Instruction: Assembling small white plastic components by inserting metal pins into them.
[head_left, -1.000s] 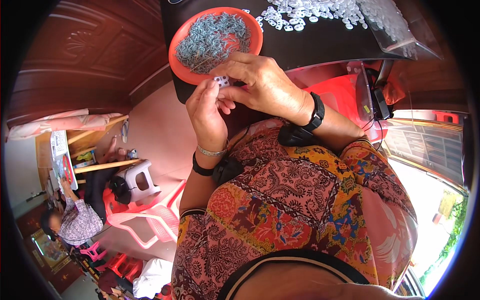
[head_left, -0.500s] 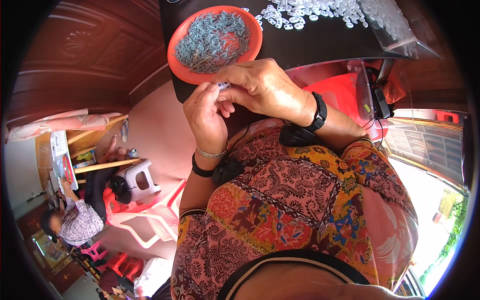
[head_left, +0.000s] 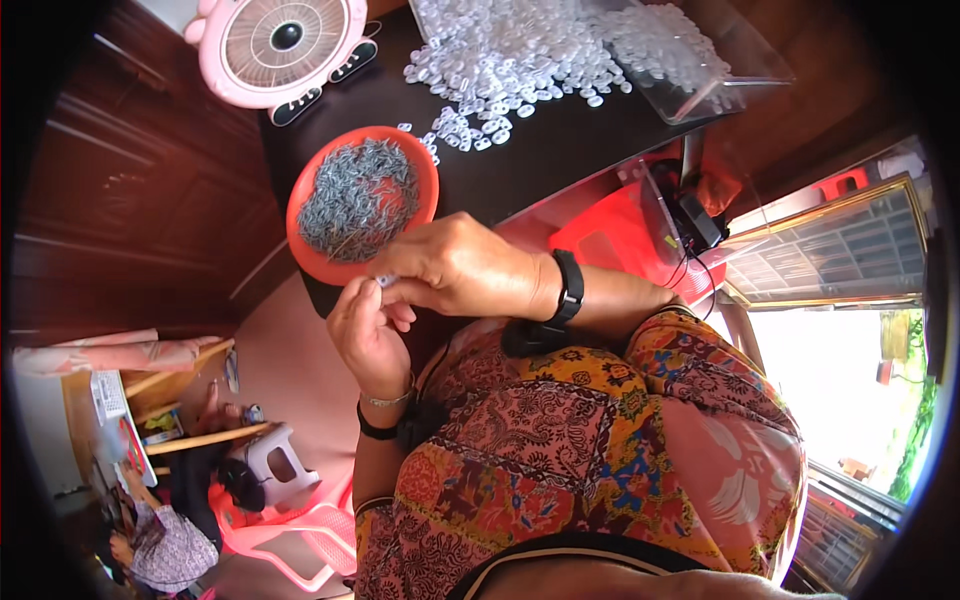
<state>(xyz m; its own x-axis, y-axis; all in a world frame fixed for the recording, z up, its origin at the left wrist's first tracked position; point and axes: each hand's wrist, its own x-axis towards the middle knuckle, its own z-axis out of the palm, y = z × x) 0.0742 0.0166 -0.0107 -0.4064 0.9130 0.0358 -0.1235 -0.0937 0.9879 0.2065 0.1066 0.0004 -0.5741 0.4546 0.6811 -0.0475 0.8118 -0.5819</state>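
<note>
My two hands meet at the near edge of an orange-red bowl (head_left: 430, 190) heaped with small grey metal screws (head_left: 360, 200). Between the fingertips of my left hand (head_left: 370, 345) is a small white plastic piece with holes (head_left: 384, 281). My right hand (head_left: 465, 265) comes over from the right, its thumb and fingers closed against that piece. Whatever else its fingertips pinch is hidden. Beyond the bowl, many similar white pieces (head_left: 500, 60) lie in a loose pile on the dark table (head_left: 520, 165).
A pink fan (head_left: 285, 45) stands at the far left of the table. A clear plastic bin (head_left: 710, 95) holding white pieces lies at the far right. Below the table's right side is a red stool (head_left: 610, 235). Another person (head_left: 170, 540) sits at lower left beside pink chairs (head_left: 290, 535).
The view has shifted, bringing the fan and more of the white pile into sight. Both hands stay together around the white piece, with little change in grip.
</note>
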